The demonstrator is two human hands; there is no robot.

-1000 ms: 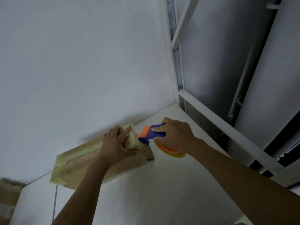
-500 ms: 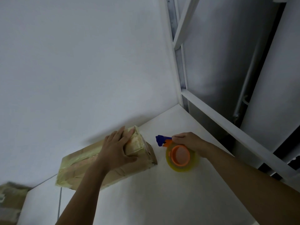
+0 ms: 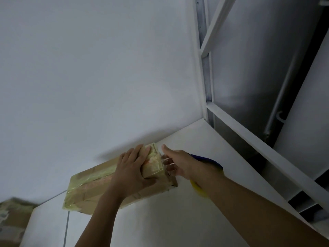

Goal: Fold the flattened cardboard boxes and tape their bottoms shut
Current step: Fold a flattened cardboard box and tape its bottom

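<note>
- Cardboard box (image 3: 99, 186), wrapped in yellowish tape, lies on white table (image 3: 178, 220), 7 o'clock of centre
- left hand (image 3: 131, 168) clamps its 3 o'clock end: fingers over top, thumb on near side
- right hand (image 3: 179, 163) spread, fingertips touching that end, holding nothing
- tape dispenser (image 3: 211, 162) on table under right wrist

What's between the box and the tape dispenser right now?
The right hand, fingers open, with fingertips at the taped end of the box; the tape dispenser sits partly hidden behind its wrist. The head view shows nothing else there.
</note>
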